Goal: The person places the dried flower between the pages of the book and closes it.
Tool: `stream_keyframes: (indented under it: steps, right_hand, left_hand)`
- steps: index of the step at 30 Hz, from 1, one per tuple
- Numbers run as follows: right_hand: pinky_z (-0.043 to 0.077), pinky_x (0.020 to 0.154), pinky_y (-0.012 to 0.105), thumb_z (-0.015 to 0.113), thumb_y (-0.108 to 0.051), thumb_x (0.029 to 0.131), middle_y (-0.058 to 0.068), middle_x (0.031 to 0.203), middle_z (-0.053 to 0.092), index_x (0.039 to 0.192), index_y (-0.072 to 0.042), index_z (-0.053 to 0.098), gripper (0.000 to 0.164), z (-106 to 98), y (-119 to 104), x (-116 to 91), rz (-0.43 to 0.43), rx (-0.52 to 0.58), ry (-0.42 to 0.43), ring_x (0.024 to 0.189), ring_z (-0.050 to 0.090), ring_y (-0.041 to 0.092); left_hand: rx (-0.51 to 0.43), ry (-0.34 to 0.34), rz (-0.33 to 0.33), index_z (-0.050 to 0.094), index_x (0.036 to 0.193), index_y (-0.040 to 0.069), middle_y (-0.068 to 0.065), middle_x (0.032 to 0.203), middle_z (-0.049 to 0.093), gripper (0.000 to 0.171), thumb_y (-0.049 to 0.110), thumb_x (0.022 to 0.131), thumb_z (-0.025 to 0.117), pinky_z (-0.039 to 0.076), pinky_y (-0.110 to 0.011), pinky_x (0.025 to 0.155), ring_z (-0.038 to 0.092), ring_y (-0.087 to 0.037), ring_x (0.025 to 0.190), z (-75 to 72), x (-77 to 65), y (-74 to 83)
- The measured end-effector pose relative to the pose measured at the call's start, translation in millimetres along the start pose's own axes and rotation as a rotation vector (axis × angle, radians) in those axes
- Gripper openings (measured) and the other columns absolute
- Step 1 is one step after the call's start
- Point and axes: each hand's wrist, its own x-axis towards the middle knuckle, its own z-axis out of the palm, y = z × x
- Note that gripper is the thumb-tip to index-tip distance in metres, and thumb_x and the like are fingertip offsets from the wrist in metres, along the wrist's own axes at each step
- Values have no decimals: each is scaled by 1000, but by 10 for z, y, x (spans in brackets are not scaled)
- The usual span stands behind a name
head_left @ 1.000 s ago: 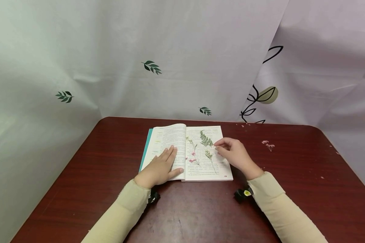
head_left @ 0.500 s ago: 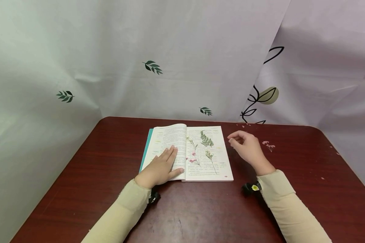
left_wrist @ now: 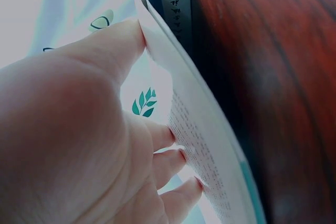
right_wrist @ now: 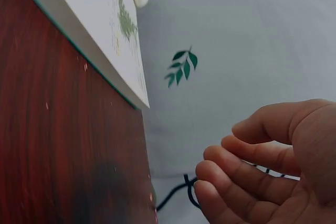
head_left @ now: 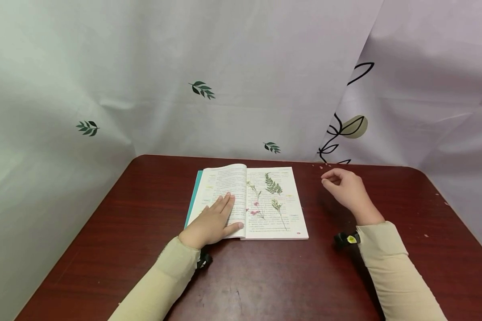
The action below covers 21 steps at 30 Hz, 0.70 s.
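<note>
An open book (head_left: 221,178) lies on the table. My left hand (head_left: 210,223) rests with straight fingers on its left page; the left wrist view shows the fingertips (left_wrist: 176,166) against the print. Dried plants lie on the right page: a green fern leaf (head_left: 272,184), a long-stemmed yellowish flower sprig (head_left: 277,206), pink flowers (head_left: 255,212) and a thin sprig (head_left: 254,189) near the fold. To the right of the book, my right hand (head_left: 349,191) hovers over the table with loosely curled fingers. In the right wrist view nothing shows between its thumb and fingers.
The dark red wooden table (head_left: 289,285) has small pale petal bits (head_left: 426,236) scattered at the right and back. A pale curtain (head_left: 233,120) with leaf prints hangs behind the table's far edge.
My right hand has moved off the right page to the right, now covering the spot where a small pink flower sprig lay on the table. The left hand has stayed on the page.
</note>
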Motion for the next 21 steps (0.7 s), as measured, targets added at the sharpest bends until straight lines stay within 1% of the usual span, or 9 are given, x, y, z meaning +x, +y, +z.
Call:
stream_keyframes:
  steps: [4,9,16,21]
  right_hand:
    - [51,81,50,63,-14,98,20,99,73,109,2,71,21,-60,59,3,7,-31,-13,89,68,35]
    - [51,79,51,62,-13,97,21,99,72,107,3,70,20,-140,149,8,27,-81,-15,90,67,37]
    - [52,78,53,61,-16,97,26,102,69,109,6,68,26,-256,271,6,119,-120,-59,91,64,40]
    - [52,76,55,61,-16,96,29,102,67,107,9,67,29,-324,384,-24,171,-147,-76,90,62,43]
  left_hand:
    - [-4,-3,-3,21,160,-2,-17,168,16,83,52,104,50,24,-63,117,15,-35,154,-4,-4,3]
    - [-2,-1,-3,21,160,-2,-17,168,16,82,51,104,51,24,-62,117,15,-35,154,-11,-5,4]
    - [-2,2,-3,21,160,-1,-17,168,16,83,52,104,50,24,-62,117,15,-35,154,-11,-3,-1]
    - [-2,5,0,22,160,-2,-17,168,16,83,52,104,50,24,-63,117,15,-35,154,-5,-1,-2]
